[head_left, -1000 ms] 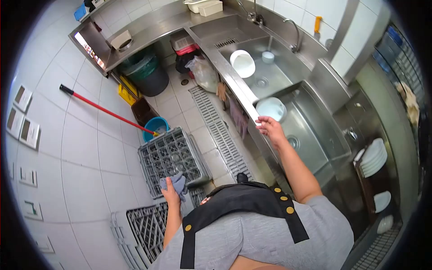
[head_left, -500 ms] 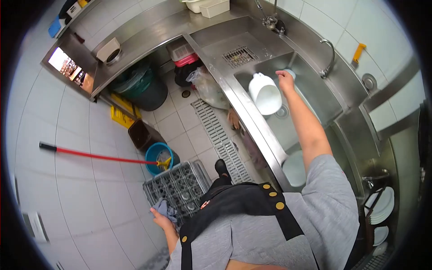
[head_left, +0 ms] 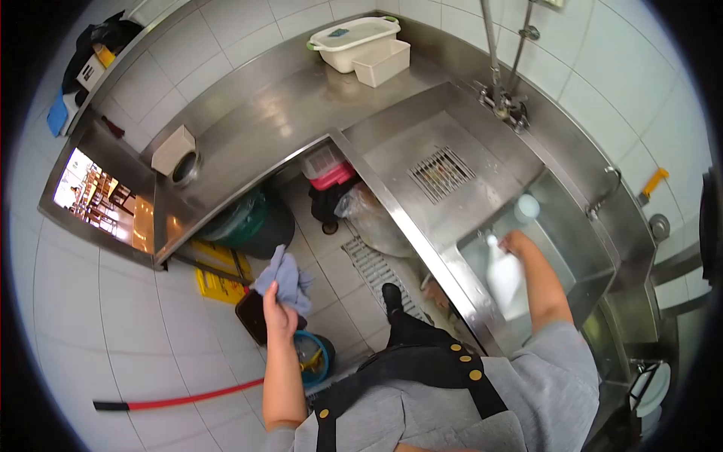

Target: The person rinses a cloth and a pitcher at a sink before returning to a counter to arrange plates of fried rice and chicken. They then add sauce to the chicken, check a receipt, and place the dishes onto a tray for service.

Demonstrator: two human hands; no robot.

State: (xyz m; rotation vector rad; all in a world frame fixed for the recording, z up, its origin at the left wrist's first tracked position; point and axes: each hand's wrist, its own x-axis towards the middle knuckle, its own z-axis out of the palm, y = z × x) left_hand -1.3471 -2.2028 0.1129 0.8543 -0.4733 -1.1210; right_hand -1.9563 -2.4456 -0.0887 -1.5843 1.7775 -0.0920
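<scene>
Hands number two, the left holding one cloth.

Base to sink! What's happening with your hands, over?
Left hand: holding cloth. Right hand: at jug in sink, grip unclear. Cup nearby, not blocking.

1. Plain grey T-shirt, creased down the front
2. Short grey sleeves, loose at the hem
3. Black apron, its top edge bowed outward
4. Flat black straps, one from each top corner of the apron
5. Round gold buttons, three near the apron's right corner, one at its left
6. Black trousers
7. Black shoe
</scene>
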